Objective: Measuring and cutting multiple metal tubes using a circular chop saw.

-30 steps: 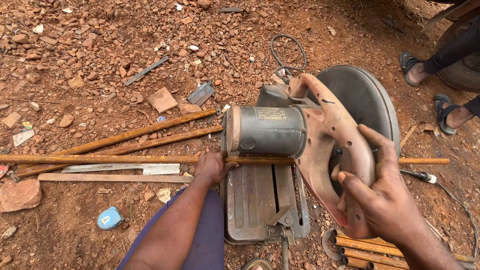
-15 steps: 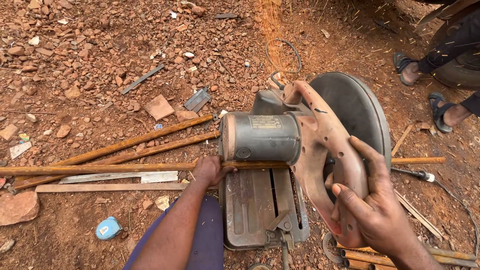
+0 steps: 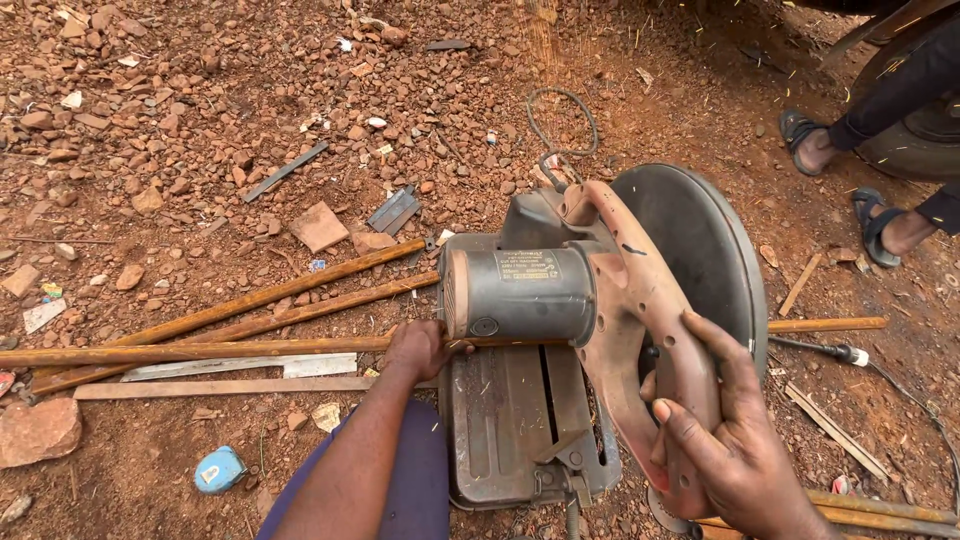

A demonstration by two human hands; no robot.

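A chop saw (image 3: 590, 300) with a grey motor and a rust-coloured handle stands on the red gravel ground. My right hand (image 3: 735, 440) grips the saw's handle at the lower right. My left hand (image 3: 418, 347) presses down on a long rusty metal rod (image 3: 190, 351) that lies across the saw's base plate (image 3: 500, 420) and sticks out at the right (image 3: 825, 324). The dark blade guard (image 3: 700, 250) sits low over the rod. Sparks fly at the top of the view.
Two more rusty rods (image 3: 270, 300) and flat metal strips (image 3: 230, 385) lie to the left. A blue tape measure (image 3: 218, 469) sits near my knee. Another person's sandalled feet (image 3: 830, 150) are at the upper right. A cable (image 3: 565, 130) loops behind the saw.
The saw head has tilted down toward the rod under my right hand. Sparks now appear at the top. My left hand has stayed on the rod.
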